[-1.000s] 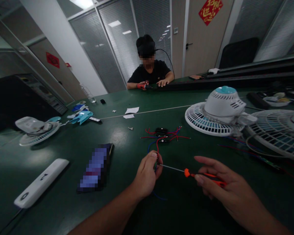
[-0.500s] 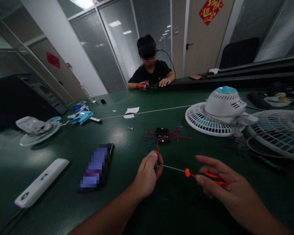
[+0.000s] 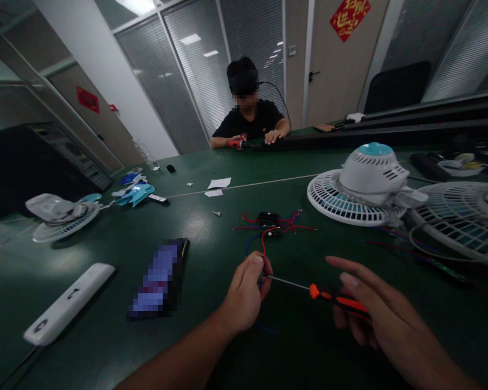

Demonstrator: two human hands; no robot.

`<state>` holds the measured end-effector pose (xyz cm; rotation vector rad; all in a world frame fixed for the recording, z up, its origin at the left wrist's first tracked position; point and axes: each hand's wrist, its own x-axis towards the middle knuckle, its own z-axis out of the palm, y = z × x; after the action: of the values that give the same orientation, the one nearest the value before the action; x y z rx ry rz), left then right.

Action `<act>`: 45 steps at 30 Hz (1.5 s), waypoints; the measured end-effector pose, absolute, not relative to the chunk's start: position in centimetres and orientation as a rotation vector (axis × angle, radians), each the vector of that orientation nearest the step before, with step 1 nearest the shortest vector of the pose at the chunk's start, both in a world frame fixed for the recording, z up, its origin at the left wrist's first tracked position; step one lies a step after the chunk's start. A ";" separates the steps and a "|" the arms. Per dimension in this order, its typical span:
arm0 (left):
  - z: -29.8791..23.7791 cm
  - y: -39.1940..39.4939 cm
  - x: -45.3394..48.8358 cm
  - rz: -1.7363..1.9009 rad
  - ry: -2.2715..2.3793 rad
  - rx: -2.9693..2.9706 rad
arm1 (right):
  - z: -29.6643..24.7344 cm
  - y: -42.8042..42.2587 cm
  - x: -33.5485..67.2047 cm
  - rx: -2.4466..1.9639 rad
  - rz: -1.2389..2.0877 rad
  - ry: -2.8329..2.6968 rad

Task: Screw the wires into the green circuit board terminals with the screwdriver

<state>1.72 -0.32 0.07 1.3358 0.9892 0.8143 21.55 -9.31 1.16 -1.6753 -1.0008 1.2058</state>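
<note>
My left hand is closed around a small circuit board, mostly hidden by the fingers. A red wire and a blue wire rise from it. My right hand holds an orange and black screwdriver. The curled lower fingers support its handle, while the thumb is raised off it and the index finger is stretched out. The thin shaft runs left, its tip at the board in my left hand. Just beyond lie small black modules with red and blue wires.
A phone and a white power strip lie on the left. White fan parts stand at the right, another fan at far left. Across the green table sits a person with a red tool.
My right thumb has lifted from the screwdriver's handle, and the handle has turned, showing another side. The screwdriver has shifted slightly right and down. My left hand is nearly still.
</note>
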 end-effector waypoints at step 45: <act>0.5 -0.3 1.9 0.825 1.082 1.290 | 0.8 -8.9 21.7 -1.605 1.275 -1.177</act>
<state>1.91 -0.33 0.54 1.2899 1.0823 0.8246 21.67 -8.88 0.84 -1.6054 -1.1769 1.2750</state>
